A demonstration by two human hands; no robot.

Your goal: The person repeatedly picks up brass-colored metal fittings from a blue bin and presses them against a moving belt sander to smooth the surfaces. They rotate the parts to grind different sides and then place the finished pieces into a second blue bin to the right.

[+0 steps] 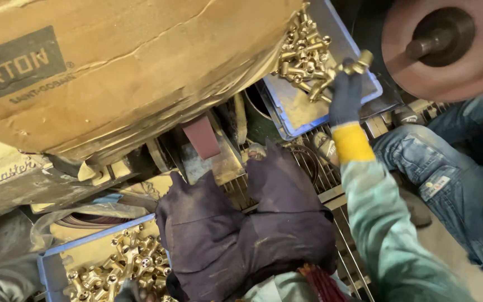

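Reaching with your gloved right hand, you are closing its fingers around one brass fitting above one of two blue trays; your left hand is staying unseen.

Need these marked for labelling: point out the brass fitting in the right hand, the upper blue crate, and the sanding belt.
brass fitting (359,64), head view, on its top end above the glove.
upper blue crate (294,103), head view, on its bare floor.
sanding belt (202,137), head view, on its reddish face.

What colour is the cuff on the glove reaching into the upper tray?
Yellow cuff on a dark blue glove, clearest in the head view.
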